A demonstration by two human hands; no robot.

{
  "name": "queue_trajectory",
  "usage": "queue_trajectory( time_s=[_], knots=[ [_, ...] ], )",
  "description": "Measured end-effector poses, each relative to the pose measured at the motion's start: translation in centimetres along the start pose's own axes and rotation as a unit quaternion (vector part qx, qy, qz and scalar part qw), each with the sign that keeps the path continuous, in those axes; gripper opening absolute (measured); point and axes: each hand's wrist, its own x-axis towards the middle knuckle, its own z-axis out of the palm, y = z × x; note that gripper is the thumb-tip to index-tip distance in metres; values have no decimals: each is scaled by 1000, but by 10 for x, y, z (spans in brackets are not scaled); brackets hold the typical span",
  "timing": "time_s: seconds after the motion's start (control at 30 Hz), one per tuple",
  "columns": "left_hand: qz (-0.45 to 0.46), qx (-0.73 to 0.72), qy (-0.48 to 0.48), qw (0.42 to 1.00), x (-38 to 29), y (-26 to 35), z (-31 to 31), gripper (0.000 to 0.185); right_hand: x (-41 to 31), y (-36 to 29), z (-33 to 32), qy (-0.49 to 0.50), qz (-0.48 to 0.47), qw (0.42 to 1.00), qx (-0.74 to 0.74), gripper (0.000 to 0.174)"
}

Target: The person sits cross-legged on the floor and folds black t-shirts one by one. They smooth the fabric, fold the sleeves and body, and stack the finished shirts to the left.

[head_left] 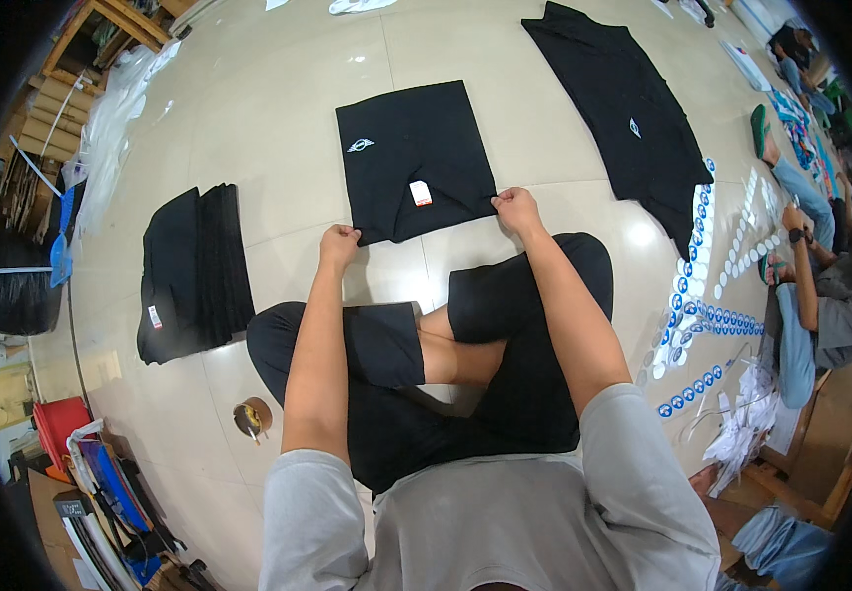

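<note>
A folded black garment (418,148) with a winged logo and a white-and-red tag (420,193) lies on the tiled floor before my crossed legs. My left hand (340,245) pinches its near left corner, and my right hand (516,210) pinches its near right corner. To the left lies a stack of folded black garments (193,273), with a similar tag on top. Another black garment (618,96), bearing a small logo, is spread out at the far right.
A round ashtray-like container (252,417) holds a cigarette, left of my knee. Strips of round blue-and-white stickers (681,288) lie on the right. Seated people (840,303) are beyond them. Clear plastic sheeting (111,125), a broom-like bundle and a red stool-like object (62,432) line the left side.
</note>
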Motion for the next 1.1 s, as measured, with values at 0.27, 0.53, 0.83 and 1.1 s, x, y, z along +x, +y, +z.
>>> queue_trajectory(
  time_s=[0.27, 0.53, 0.83, 1.1],
  knots=[
    [-69, -138, -81, 985, -16, 22, -10, 16, 0, 3, -7, -92, 109, 967, 211, 23],
    [-53, -52, -56, 996, -10, 30, -7, 5, -7, -10, -16, -76, 101, 991, 48, 20],
    [-71, -97, -4, 993, -3, 24, -11, 21, -7, -2, -16, 45, 22, 998, -28, 26],
    [-23, 26, 7, 999, -9, 31, -6, 27, -4, -11, -8, 9, 20, 998, -62, 31]
  ],
)
